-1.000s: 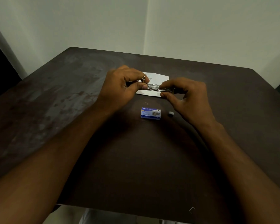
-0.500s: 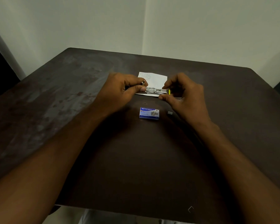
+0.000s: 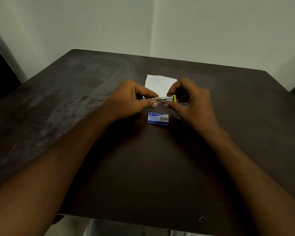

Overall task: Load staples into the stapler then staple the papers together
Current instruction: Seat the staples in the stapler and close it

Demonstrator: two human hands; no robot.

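Note:
A small metal stapler (image 3: 162,99) with a yellow end piece is held level above the table, between both hands. My left hand (image 3: 131,99) pinches its left part between thumb and fingers. My right hand (image 3: 189,101) pinches the yellow right end with thumb and forefinger. Behind the stapler lies a white sheet of paper (image 3: 160,84) with faint writing, flat on the table. A blue staple box (image 3: 157,118) lies closed just in front of the hands.
The dark brown table (image 3: 75,103) has worn grey patches on its left side. A single loose staple (image 3: 201,219) lies near the front edge at the right. Pale walls meet in a corner behind the table.
The yellow end of the stapler has come into sight at my right fingertips. Both hands have shifted slightly nearer, so more of the paper shows behind them.

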